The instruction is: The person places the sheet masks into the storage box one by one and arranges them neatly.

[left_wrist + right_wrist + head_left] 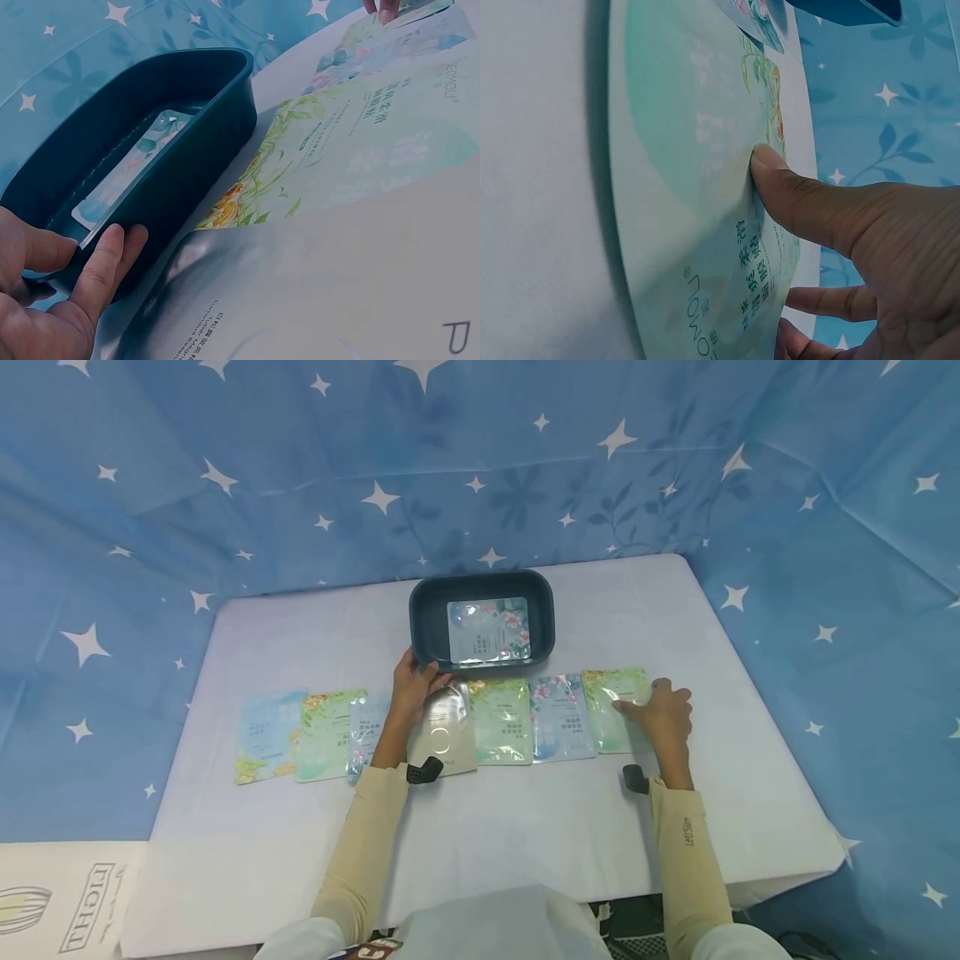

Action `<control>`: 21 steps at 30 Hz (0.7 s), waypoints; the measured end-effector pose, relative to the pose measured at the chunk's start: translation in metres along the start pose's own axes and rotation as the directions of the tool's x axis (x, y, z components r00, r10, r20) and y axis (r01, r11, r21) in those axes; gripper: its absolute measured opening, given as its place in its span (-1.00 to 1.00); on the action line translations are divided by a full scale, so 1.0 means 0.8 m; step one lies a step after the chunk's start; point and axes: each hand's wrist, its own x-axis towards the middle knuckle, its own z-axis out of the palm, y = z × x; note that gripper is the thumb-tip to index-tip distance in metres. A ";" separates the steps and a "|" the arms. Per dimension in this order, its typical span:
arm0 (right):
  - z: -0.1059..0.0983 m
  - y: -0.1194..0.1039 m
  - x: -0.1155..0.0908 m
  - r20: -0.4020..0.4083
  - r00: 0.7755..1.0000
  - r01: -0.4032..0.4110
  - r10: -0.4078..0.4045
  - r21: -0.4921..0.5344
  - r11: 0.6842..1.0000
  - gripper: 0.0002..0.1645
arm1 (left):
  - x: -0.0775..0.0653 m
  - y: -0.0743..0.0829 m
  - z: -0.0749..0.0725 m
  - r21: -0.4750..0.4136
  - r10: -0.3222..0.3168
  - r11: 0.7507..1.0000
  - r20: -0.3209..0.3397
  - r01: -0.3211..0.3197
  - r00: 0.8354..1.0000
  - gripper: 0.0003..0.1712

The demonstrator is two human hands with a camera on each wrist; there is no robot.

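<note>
My left hand (411, 692) grips the near left corner of a dark blue-green tray (431, 622), thumb over the rim and fingers on the outer wall (191, 176). Inside the tray lies a floral blue sheet-mask packet (487, 631). At the right end of a row of packets, my right hand (666, 717) pinches a green sheet-mask packet (611, 731). In the right wrist view the thumb (780, 184) presses on its printed face, other fingers are at its edge, and one long edge casts a shadow on the cloth.
Leftward along the row lie a floral blue packet (562, 718), a green one (502, 722), a silvery one (450, 735), a partly covered blue one (363, 727), another green one (322, 747) and a light blue one (266, 735). A white cloth (517, 827) covers the table; starry curtains (300, 468) hang behind.
</note>
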 end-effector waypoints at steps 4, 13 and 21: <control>-0.004 -0.001 0.000 0.020 1.000 0.000 0.000 0.016 1.000 0.12 | -0.001 0.001 0.001 -0.009 -0.007 1.000 -0.002 0.007 1.000 -0.36; -0.007 -0.001 0.008 0.083 0.996 -0.023 0.017 0.070 0.997 0.08 | -0.011 0.016 0.005 -0.003 -0.020 1.000 0.021 0.020 1.000 -0.34; -0.010 0.003 0.010 0.099 0.993 -0.073 0.061 0.126 0.989 -0.20 | -0.006 0.011 0.003 0.009 -0.041 0.999 0.000 0.041 0.999 -0.33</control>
